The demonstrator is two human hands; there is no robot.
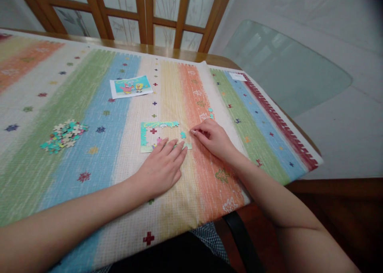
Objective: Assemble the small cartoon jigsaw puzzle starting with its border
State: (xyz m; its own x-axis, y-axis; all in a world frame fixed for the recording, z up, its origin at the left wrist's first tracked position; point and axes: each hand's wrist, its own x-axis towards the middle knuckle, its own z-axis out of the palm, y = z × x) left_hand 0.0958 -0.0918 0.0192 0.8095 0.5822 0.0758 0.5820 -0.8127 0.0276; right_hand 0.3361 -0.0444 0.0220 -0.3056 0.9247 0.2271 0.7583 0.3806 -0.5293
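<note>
A partly assembled jigsaw puzzle (143, 139) lies on the tablecloth, its border joined along the top, left and bottom. My left hand (163, 165) rests flat, its fingers stretched over the puzzle's lower edge and hiding part of it. Just right of the puzzle, my right hand (212, 137) is closed in a pinch on a small pale puzzle piece (193, 132), mostly covered by the fingertips. A loose teal piece (182, 134) sits inside the puzzle's right side. Beyond the right hand are a few more teal pieces (211, 113).
To the left is a heap of loose puzzle pieces (64, 135). A printed cartoon reference picture (131, 86) lies further back. The striped tablecloth (116, 145) covers the table, and a white paper slip (237, 77) lies near the far right corner. Wooden doors stand behind.
</note>
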